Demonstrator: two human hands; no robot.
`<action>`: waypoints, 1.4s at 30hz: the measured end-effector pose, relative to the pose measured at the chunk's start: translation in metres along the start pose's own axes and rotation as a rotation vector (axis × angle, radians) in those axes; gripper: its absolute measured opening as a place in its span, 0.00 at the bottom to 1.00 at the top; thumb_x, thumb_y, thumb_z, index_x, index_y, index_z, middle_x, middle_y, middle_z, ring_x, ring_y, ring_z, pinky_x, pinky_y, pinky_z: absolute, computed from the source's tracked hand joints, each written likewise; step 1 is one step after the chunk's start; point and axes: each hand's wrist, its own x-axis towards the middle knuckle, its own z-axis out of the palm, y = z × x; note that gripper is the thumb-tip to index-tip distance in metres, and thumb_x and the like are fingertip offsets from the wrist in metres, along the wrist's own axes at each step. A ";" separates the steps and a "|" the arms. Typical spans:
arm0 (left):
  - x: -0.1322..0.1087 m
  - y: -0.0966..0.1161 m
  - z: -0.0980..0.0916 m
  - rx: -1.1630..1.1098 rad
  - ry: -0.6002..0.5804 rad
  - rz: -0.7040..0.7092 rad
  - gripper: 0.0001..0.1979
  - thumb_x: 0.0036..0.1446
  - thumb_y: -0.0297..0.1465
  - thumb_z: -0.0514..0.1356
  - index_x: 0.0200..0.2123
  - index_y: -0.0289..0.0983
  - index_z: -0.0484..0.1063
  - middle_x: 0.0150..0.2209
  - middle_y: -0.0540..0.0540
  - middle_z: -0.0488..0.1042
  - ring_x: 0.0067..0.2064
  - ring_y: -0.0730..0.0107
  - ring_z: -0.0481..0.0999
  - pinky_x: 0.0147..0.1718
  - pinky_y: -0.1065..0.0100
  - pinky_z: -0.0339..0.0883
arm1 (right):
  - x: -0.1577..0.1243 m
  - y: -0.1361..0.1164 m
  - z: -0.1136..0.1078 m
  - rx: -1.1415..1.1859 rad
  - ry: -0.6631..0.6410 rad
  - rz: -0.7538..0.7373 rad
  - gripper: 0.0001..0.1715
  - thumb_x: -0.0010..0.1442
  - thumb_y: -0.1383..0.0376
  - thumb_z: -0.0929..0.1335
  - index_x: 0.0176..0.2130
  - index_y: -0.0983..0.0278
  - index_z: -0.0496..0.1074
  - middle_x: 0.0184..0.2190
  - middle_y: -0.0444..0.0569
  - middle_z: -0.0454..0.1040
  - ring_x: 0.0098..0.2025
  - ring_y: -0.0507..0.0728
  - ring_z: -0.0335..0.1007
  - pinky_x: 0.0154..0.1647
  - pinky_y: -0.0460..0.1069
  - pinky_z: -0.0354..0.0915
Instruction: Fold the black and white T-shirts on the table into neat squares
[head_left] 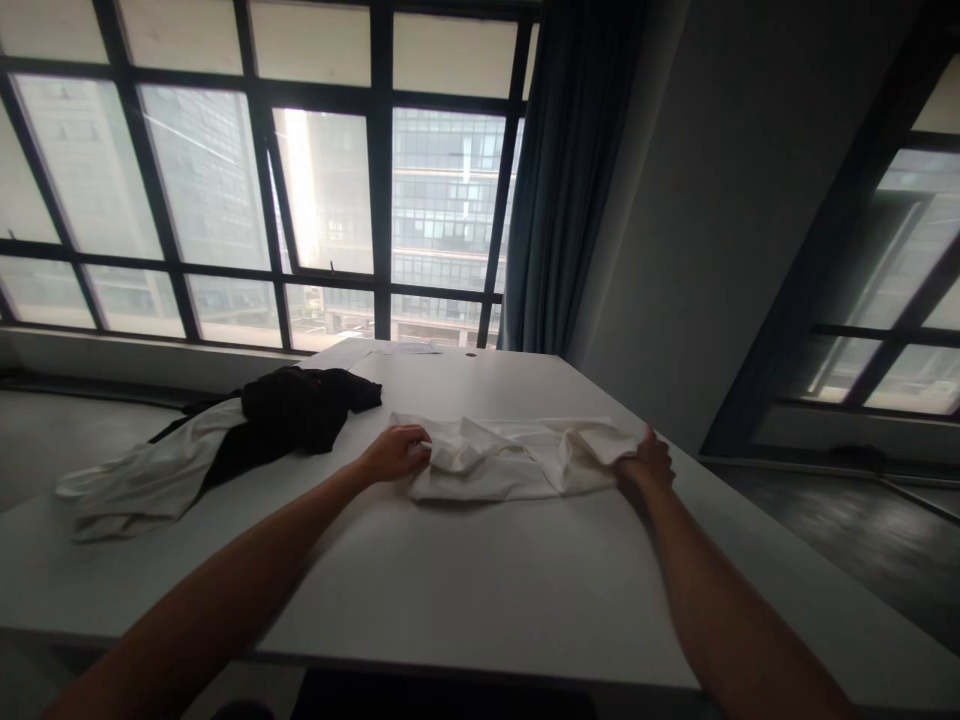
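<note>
White cloth (499, 475) on the table (480, 590) near me, person's left hand (394, 453) and right hand (649, 461) fingers clamped on opposite ends, guess that keeps it spread.

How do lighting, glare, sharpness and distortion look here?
Head view: backlit, daylight glare washing out the window panes; head view: black garment sunk to near-silhouette, held white cloth slightly soft; head view: window bars at left slanting, wide-angle style.

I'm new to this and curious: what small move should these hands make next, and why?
Perhaps gently pull the white cloth taut: the left hand and right hand hold its opposite ends, and creases show between them as it lies on the white table.
</note>
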 end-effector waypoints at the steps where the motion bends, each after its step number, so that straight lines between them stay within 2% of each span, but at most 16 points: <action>1: 0.001 0.000 -0.001 -0.042 -0.009 0.021 0.13 0.57 0.39 0.59 0.32 0.36 0.76 0.28 0.49 0.75 0.28 0.71 0.70 0.29 0.70 0.61 | -0.001 -0.007 0.002 0.021 -0.033 -0.038 0.51 0.45 0.65 0.72 0.64 0.72 0.58 0.57 0.75 0.65 0.55 0.73 0.67 0.52 0.63 0.64; 3: 0.003 0.002 -0.003 -0.091 -0.012 0.032 0.18 0.59 0.43 0.57 0.28 0.34 0.74 0.22 0.52 0.70 0.25 0.74 0.65 0.26 0.72 0.57 | -0.005 -0.027 0.006 0.093 -0.176 -0.220 0.51 0.43 0.65 0.74 0.64 0.66 0.59 0.60 0.65 0.65 0.59 0.68 0.65 0.58 0.58 0.62; 6: 0.005 0.004 -0.003 -0.084 0.024 -0.025 0.24 0.62 0.46 0.53 0.23 0.34 0.72 0.19 0.53 0.65 0.23 0.75 0.62 0.24 0.71 0.55 | -0.014 -0.058 0.014 0.186 -0.409 -0.423 0.52 0.46 0.59 0.75 0.66 0.66 0.58 0.62 0.61 0.65 0.61 0.64 0.64 0.60 0.54 0.60; 9: 0.001 -0.001 0.001 -0.057 0.012 -0.048 0.18 0.60 0.44 0.57 0.36 0.35 0.77 0.32 0.47 0.76 0.33 0.67 0.73 0.33 0.68 0.65 | -0.025 -0.076 0.017 0.104 -0.480 -0.487 0.47 0.49 0.52 0.74 0.63 0.65 0.64 0.60 0.61 0.68 0.60 0.66 0.64 0.61 0.57 0.59; 11: -0.004 -0.007 0.006 -0.020 -0.102 -0.026 0.25 0.53 0.42 0.63 0.52 0.38 0.73 0.49 0.41 0.76 0.47 0.58 0.75 0.44 0.63 0.68 | -0.030 -0.082 0.017 0.023 -0.472 -0.532 0.36 0.52 0.51 0.72 0.57 0.64 0.72 0.57 0.60 0.71 0.59 0.66 0.66 0.60 0.57 0.59; 13: -0.008 -0.011 0.013 0.039 -0.228 -0.012 0.32 0.50 0.40 0.66 0.59 0.41 0.68 0.58 0.39 0.70 0.56 0.53 0.71 0.53 0.57 0.65 | -0.033 -0.086 0.015 -0.042 -0.462 -0.564 0.27 0.57 0.51 0.69 0.51 0.63 0.76 0.53 0.59 0.73 0.55 0.65 0.69 0.57 0.55 0.61; 15: -0.009 -0.011 0.020 0.087 -0.301 -0.001 0.28 0.53 0.38 0.65 0.58 0.44 0.70 0.58 0.41 0.71 0.57 0.53 0.71 0.56 0.57 0.64 | -0.035 -0.090 0.013 -0.091 -0.447 -0.578 0.21 0.59 0.53 0.68 0.46 0.63 0.78 0.49 0.58 0.75 0.51 0.63 0.71 0.53 0.53 0.62; 20: -0.005 0.003 0.029 0.228 -0.306 0.062 0.14 0.62 0.36 0.61 0.51 0.42 0.74 0.51 0.43 0.74 0.49 0.61 0.75 0.49 0.59 0.70 | -0.036 -0.098 0.012 -0.084 -0.365 -0.518 0.13 0.61 0.59 0.66 0.38 0.63 0.77 0.43 0.55 0.76 0.43 0.59 0.71 0.44 0.49 0.61; 26: 0.022 0.013 0.019 0.319 -0.282 0.106 0.15 0.66 0.36 0.58 0.54 0.38 0.69 0.54 0.41 0.71 0.49 0.62 0.74 0.47 0.55 0.72 | -0.028 -0.091 0.007 0.007 -0.135 -0.302 0.18 0.64 0.54 0.62 0.39 0.64 0.74 0.40 0.55 0.77 0.39 0.58 0.72 0.36 0.49 0.60; 29: 0.057 0.009 -0.003 0.351 -0.254 0.129 0.14 0.66 0.36 0.58 0.53 0.39 0.70 0.54 0.41 0.70 0.49 0.62 0.74 0.48 0.56 0.72 | -0.023 -0.082 0.005 0.029 -0.113 -0.249 0.19 0.62 0.52 0.64 0.39 0.63 0.75 0.40 0.54 0.78 0.39 0.59 0.73 0.36 0.50 0.61; 31: 0.082 0.003 -0.031 0.380 -0.212 0.124 0.15 0.65 0.35 0.59 0.53 0.37 0.70 0.54 0.41 0.70 0.50 0.60 0.73 0.48 0.54 0.71 | -0.021 -0.075 0.005 0.043 -0.117 -0.244 0.18 0.61 0.53 0.64 0.38 0.63 0.75 0.40 0.54 0.78 0.39 0.59 0.73 0.36 0.50 0.62; 32: 0.092 -0.002 -0.049 0.403 -0.185 0.110 0.14 0.62 0.31 0.62 0.51 0.37 0.71 0.54 0.39 0.70 0.52 0.58 0.72 0.49 0.58 0.69 | -0.020 -0.071 0.004 0.054 -0.122 -0.245 0.17 0.60 0.53 0.65 0.37 0.62 0.76 0.40 0.53 0.78 0.39 0.59 0.73 0.37 0.50 0.63; 34: 0.105 -0.015 -0.089 0.548 0.060 -0.088 0.11 0.59 0.26 0.62 0.47 0.36 0.73 0.52 0.41 0.71 0.53 0.59 0.70 0.47 0.66 0.66 | -0.019 -0.065 0.005 0.082 -0.141 -0.244 0.16 0.59 0.54 0.65 0.35 0.62 0.76 0.39 0.53 0.79 0.38 0.59 0.74 0.37 0.50 0.63; 37: 0.103 -0.041 -0.147 0.607 0.225 -0.285 0.12 0.67 0.25 0.51 0.40 0.24 0.72 0.46 0.38 0.71 0.51 0.59 0.70 0.45 0.68 0.63 | -0.017 -0.059 0.008 0.109 -0.202 -0.229 0.15 0.58 0.54 0.67 0.35 0.62 0.77 0.37 0.54 0.80 0.37 0.59 0.74 0.36 0.50 0.64; 39: 0.091 -0.057 -0.174 0.620 0.247 -0.394 0.12 0.63 0.27 0.56 0.29 0.25 0.71 0.37 0.40 0.73 0.46 0.60 0.73 0.44 0.66 0.63 | -0.015 -0.057 0.012 0.115 -0.252 -0.240 0.15 0.58 0.55 0.67 0.35 0.63 0.77 0.36 0.54 0.80 0.36 0.59 0.74 0.36 0.50 0.64; 42: 0.064 -0.074 -0.193 0.565 0.239 -0.443 0.18 0.56 0.35 0.65 0.20 0.31 0.67 0.25 0.44 0.71 0.41 0.55 0.75 0.38 0.61 0.65 | -0.014 -0.059 0.019 0.111 -0.339 -0.276 0.14 0.57 0.57 0.68 0.35 0.64 0.77 0.36 0.54 0.80 0.36 0.59 0.75 0.38 0.50 0.65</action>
